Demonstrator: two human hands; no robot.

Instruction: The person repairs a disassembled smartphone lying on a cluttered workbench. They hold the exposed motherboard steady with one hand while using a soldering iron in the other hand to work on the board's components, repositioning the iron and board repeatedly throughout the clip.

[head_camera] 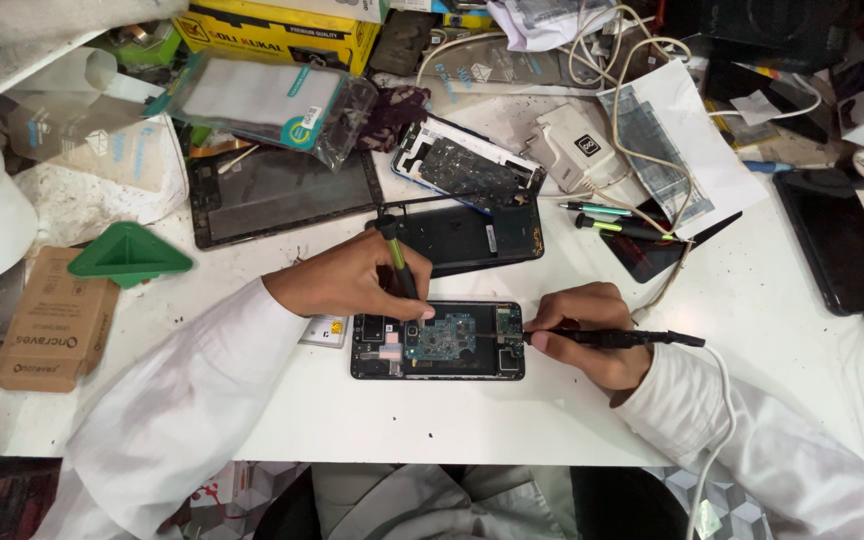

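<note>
An opened black phone (438,341) lies flat on the white table (512,420), its blue-green circuit board (439,337) bare. My left hand (352,280) holds a small black and green screwdriver (394,262) upright, its tip on the board's left part. My right hand (592,330) grips a black corded tool (617,338) lying level, its tip touching the board's right end. Both sleeves are white.
Behind the phone lie a black phone back (477,235), a stripped phone frame (467,165) and a dark tablet (277,190). Two loose screwdrivers (612,220) lie right of them. A green triangular tool (130,255), cardboard boxes (52,320), cables and a black phone (837,240) crowd the edges.
</note>
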